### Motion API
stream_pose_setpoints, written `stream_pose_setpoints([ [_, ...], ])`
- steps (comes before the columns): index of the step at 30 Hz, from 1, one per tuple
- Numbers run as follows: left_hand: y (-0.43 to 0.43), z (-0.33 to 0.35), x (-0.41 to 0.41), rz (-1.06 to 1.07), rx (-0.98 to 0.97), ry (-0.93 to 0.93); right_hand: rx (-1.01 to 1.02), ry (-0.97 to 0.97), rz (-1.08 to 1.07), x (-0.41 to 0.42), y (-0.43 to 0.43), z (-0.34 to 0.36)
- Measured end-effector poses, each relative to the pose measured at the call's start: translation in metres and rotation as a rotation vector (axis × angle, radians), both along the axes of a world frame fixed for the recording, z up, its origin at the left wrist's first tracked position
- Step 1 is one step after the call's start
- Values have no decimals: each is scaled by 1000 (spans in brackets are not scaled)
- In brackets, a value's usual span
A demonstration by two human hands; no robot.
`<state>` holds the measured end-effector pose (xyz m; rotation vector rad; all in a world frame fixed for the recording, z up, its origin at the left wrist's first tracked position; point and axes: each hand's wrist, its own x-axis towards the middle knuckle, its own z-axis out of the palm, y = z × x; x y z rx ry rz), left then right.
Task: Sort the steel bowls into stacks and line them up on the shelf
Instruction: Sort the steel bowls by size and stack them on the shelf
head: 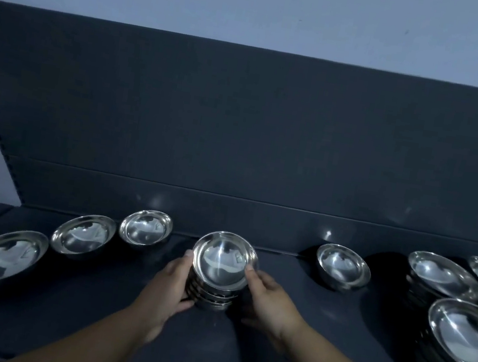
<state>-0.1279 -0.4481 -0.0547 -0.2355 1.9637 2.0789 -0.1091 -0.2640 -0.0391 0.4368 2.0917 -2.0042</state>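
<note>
on dark shelf (205,358), below pale wall (258,4), steel bowls (224,260)

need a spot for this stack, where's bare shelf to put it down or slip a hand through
Widest bare shelf lies between the right hand and the right-side stacks; also between the held stack and the lone bowl, and in front of the three left bowls. Crowded at far right, stacks bunched.
</note>
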Motion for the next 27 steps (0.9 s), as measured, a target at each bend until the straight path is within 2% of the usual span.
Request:
stream_pose_setpoints([
  [8, 27, 2, 18, -170, 60, 33, -58, 48, -269, 47, 16, 2],
  [16, 102, 6, 41, -377, 90, -2, -13, 20, -448, 97, 80, 5],
  [23, 167, 8, 54, -449, 49, 4, 33, 23, -437, 116, 142, 13],
  [27, 193, 8, 57, -365, -14, 28, 127, 62, -319, 113, 170, 10],
])
